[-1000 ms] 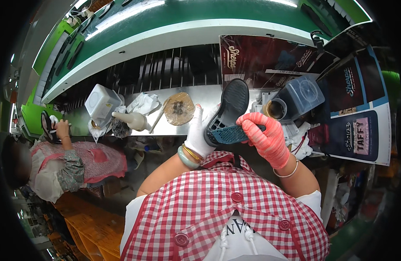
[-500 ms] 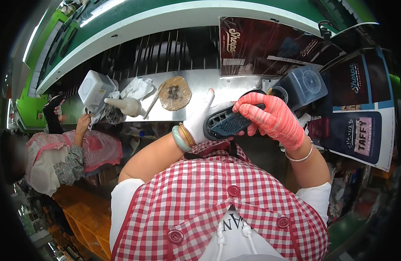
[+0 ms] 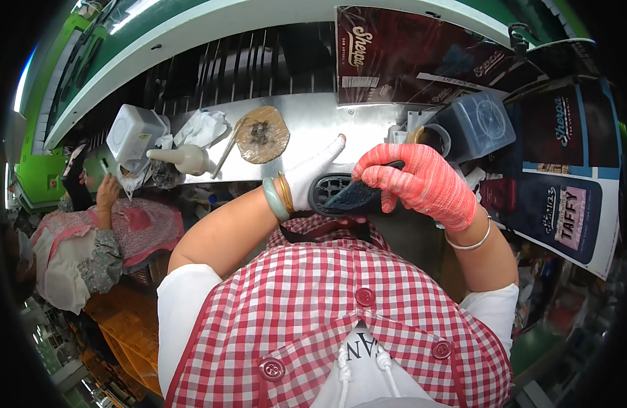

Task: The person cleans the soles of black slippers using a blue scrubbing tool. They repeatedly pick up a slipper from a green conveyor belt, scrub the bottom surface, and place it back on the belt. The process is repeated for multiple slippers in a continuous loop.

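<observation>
A black shoe (image 3: 344,195) with a blue mesh inside is held close to my chest, its opening turned toward me. My left hand (image 3: 312,178), in a white glove, grips its left side with one finger stretched out. My right hand (image 3: 419,183), in a red glove, is closed over the shoe's right side and covers most of it. Both hands hover just below the front edge of a metal worktop (image 3: 313,129).
On the worktop stand a white squeeze bottle (image 3: 181,159), a white tub (image 3: 134,134), crumpled paper (image 3: 202,127), a round brown pad (image 3: 260,133) and a clear box (image 3: 475,124). Dark cartons (image 3: 565,177) are stacked at the right. Another person (image 3: 99,224) sits at the left.
The shoe stood upright above the worktop; both hands have tipped it down and drawn it in toward my chest, the right hand closing further over it.
</observation>
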### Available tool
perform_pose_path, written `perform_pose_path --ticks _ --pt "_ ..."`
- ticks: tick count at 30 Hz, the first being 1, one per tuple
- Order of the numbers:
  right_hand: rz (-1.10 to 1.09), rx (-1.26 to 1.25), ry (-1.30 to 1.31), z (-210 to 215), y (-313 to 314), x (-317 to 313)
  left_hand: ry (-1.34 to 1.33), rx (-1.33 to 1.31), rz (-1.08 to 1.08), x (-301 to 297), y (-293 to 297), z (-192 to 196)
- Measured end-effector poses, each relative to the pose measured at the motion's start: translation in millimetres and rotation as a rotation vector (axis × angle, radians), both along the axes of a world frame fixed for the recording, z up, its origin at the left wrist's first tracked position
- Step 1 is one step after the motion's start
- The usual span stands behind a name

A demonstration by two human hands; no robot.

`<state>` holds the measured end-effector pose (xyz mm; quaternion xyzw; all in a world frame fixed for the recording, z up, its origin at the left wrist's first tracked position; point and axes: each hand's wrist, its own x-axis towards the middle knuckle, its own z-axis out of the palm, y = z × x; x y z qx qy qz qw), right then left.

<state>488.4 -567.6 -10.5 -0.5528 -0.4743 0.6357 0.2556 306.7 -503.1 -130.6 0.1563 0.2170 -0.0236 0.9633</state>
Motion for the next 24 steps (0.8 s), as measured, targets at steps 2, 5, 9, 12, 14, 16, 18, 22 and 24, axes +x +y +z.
perform_pose_path --ticks 2,5,9,12,14,16,18,22,24 --pt "0.001 -0.008 0.003 -0.1 0.6 -2.1 0.008 0.016 -0.069 -2.5 5.0 -5.8" --pt "-0.014 -0.031 0.007 -2.9 -0.4 -0.5 0.012 0.041 -0.17 -2.2 13.6 -7.8" --pt "-0.031 -0.036 0.017 -7.9 -2.9 2.6 0.098 0.091 -0.181 2.8 20.9 -17.5" --pt "-0.069 -0.039 0.036 -13.0 -7.1 6.7 0.128 0.08 -0.233 4.5 26.1 -8.5" --pt "-0.092 -0.059 0.017 -16.2 -10.2 10.8 0.097 0.052 -0.294 0.8 31.0 -12.8" --pt "-0.109 -0.065 0.006 -21.3 -13.6 14.5 0.08 0.028 -0.334 -2.6 35.2 -17.9" --pt "-0.124 -0.055 0.004 -29.1 -18.7 21.2 0.055 0.06 -0.349 -5.3 39.5 -27.6" --pt "-0.145 -0.002 0.013 -52.8 -33.0 34.4 0.01 0.046 -0.387 -9.2 46.7 -26.2" --pt "-0.164 0.001 0.003 -64.9 -42.3 37.8 0.015 0.064 -0.343 -15.2 44.4 -40.3"
